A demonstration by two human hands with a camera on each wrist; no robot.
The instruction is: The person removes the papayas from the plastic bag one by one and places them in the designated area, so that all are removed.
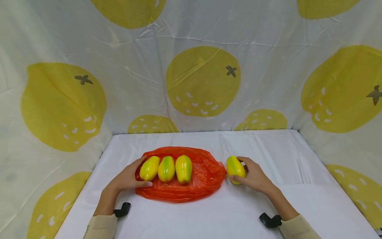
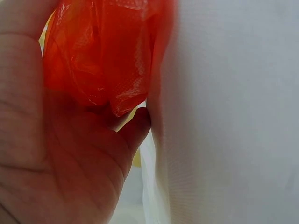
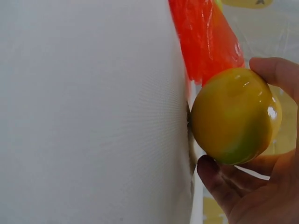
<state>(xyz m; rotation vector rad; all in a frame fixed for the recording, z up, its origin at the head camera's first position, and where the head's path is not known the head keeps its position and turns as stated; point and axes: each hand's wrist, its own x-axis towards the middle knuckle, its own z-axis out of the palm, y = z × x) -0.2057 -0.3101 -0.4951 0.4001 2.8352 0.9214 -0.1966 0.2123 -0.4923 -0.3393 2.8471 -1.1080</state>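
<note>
A red plastic bag [image 1: 198, 186] lies spread on the white table, with three glossy yellow-green papayas in a row on its left half: a left one [image 1: 149, 168], a middle one [image 1: 166, 169] and a right one [image 1: 183, 169]. My left hand [image 1: 129, 176] holds the bag's left end, thumb at the front and fingers at the back, beside the left papaya. In the left wrist view, crumpled red film sits between thumb and fingers. Just past the bag's right end, my right hand [image 1: 255, 176] grips a fourth papaya [image 3: 236, 116] between thumb and fingers.
White cloth covers the table [image 1: 191, 220]. A pale curtain [image 1: 265, 79] printed with large yellow fruit stands behind it and along both sides. Black wrist-worn devices show near each forearm, a left one [image 1: 122, 209] and a right one [image 1: 270, 220].
</note>
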